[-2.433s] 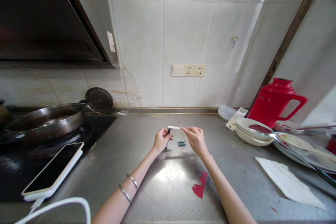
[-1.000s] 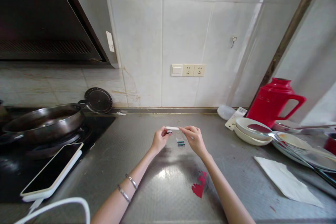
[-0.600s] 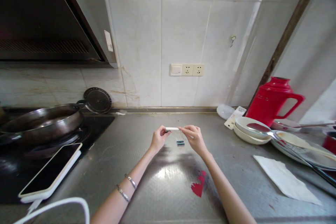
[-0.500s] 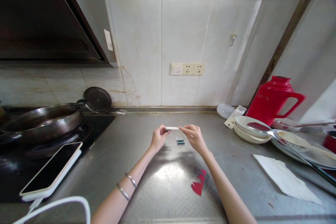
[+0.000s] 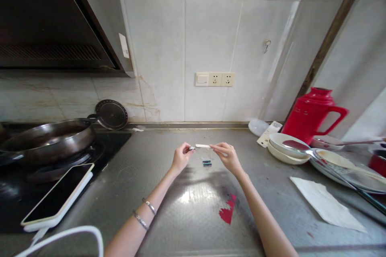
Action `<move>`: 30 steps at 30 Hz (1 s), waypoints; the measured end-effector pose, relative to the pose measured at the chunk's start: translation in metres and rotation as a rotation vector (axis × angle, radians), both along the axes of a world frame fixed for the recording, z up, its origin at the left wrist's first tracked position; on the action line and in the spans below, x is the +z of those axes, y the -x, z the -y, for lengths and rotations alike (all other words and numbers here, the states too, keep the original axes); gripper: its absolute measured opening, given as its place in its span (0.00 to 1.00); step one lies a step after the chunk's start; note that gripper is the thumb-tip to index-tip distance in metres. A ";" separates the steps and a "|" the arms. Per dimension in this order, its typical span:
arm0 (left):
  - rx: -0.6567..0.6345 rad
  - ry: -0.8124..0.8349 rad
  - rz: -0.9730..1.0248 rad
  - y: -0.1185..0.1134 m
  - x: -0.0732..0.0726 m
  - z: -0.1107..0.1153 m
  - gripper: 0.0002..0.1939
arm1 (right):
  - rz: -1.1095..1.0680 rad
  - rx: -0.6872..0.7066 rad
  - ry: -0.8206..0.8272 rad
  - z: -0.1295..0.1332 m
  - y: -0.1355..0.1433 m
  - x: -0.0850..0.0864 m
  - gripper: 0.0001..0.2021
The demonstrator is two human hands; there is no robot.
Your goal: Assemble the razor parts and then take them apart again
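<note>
Over the middle of the steel counter, my right hand pinches one end of a slim white stick, held about level. Opposite it, my left hand is closed on a small dark-and-silver piece, too small to name. A narrow gap parts this piece from the white stick's left end. Below, between the hands, two small dark cylinders with teal bands lie side by side on the counter; they look like batteries. A torn red scrap lies nearer, beside my right forearm.
At left, a pan sits on the black cooktop, with a phone and white cable nearer. To the right are stacked bowls, a red thermos jug, plates with utensils, and a white napkin.
My right hand has shifted slightly right with the white stick. The stick's left end has come away from my left hand, and the dark-and-silver piece there now shows more.
</note>
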State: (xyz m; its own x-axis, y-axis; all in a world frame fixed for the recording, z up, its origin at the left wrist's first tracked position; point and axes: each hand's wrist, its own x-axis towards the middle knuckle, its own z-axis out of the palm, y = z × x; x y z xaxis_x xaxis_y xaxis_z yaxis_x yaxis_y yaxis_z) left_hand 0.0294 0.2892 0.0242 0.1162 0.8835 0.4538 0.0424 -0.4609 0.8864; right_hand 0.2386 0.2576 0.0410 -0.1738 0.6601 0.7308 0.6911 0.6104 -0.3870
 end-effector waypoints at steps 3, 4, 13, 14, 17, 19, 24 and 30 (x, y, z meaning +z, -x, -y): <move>-0.009 0.003 -0.021 -0.001 0.000 0.001 0.09 | -0.017 0.008 0.006 0.000 0.002 0.000 0.12; -0.015 0.002 -0.021 -0.001 -0.001 0.001 0.10 | -0.013 0.023 0.009 0.000 0.004 -0.001 0.12; -0.020 0.025 0.015 0.001 0.002 0.001 0.08 | -0.019 0.013 0.013 -0.001 0.003 -0.003 0.12; -0.035 0.027 0.017 0.000 0.001 0.002 0.08 | -0.014 0.016 0.011 -0.001 0.005 -0.003 0.12; -0.063 0.021 0.016 -0.001 -0.001 0.002 0.08 | 0.016 0.032 0.006 -0.002 0.008 -0.005 0.13; -0.048 0.015 0.013 0.000 -0.001 0.001 0.08 | 0.026 0.021 0.002 -0.003 0.006 -0.006 0.13; -0.001 0.019 0.023 0.002 -0.002 -0.003 0.09 | -0.018 -0.015 -0.011 -0.004 0.001 -0.006 0.12; -0.013 0.024 0.033 0.002 0.000 -0.002 0.09 | 0.040 0.003 0.010 -0.002 0.004 -0.006 0.13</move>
State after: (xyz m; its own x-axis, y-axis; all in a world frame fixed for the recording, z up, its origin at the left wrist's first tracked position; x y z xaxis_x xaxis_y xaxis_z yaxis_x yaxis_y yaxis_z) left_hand 0.0275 0.2913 0.0240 0.1131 0.8925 0.4366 0.0070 -0.4401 0.8979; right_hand 0.2347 0.2596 0.0355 -0.2044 0.6667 0.7167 0.7043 0.6087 -0.3654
